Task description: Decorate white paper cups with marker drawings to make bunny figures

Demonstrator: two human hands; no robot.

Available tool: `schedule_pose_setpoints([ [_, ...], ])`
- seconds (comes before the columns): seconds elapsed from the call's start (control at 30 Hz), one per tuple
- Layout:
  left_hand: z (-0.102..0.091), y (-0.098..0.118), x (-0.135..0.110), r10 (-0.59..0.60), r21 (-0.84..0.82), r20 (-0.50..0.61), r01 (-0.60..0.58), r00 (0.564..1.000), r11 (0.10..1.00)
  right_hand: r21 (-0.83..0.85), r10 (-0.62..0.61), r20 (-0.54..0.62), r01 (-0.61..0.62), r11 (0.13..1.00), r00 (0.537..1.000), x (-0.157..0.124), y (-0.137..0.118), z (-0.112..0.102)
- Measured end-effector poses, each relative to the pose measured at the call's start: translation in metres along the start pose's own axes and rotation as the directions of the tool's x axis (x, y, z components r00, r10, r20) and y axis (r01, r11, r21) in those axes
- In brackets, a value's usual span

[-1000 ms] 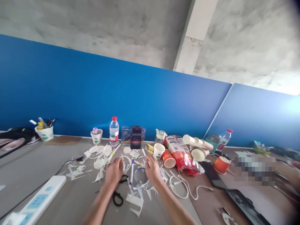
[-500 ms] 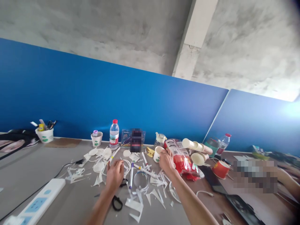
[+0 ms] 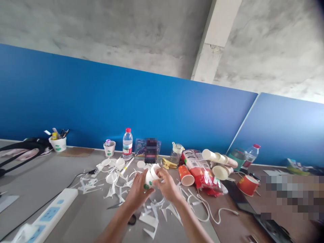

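I have the white cup (image 3: pixel 149 178) tilted between both hands: left hand (image 3: pixel 138 189) curled round its left side, right hand (image 3: pixel 167 185) gripping its right near the rim. Two-sided hold likely steadies thin walls. Scraps (image 3: pixel 149 220) lie nearer me, between the forearms.

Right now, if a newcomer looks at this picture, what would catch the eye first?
Probably the broad blue partition comes first, stretching across the view below the grey wall. In the middle foreground, a white cup with green marks is in the grip of the left hand and right hand, among scattered white scraps. To their right lies a shiny red package.
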State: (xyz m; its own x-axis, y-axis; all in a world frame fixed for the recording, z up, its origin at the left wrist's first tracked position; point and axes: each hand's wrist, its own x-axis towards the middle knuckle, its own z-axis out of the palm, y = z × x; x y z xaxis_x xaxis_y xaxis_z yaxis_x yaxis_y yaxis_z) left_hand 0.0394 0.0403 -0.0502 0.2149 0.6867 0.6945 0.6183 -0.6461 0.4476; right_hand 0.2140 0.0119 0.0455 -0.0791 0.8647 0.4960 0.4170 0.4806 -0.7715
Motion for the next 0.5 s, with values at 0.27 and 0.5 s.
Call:
schedule_pose_setpoints([
  [0.27, -0.015, -0.004, 0.009, -0.305, -0.152, -0.052, 0.295, 0.951, 0.943, -0.247, -0.04, -0.534, -0.111, 0.963, 0.844, 0.007, 0.047, -0.028],
  [0.5, -0.04, 0.013, 0.018, -0.463, -0.452, 0.085, 0.448, 0.882, 0.771, -0.461, -0.092, -0.498, -0.173, 0.87, 0.862, -0.013, 0.079, -0.015],
])
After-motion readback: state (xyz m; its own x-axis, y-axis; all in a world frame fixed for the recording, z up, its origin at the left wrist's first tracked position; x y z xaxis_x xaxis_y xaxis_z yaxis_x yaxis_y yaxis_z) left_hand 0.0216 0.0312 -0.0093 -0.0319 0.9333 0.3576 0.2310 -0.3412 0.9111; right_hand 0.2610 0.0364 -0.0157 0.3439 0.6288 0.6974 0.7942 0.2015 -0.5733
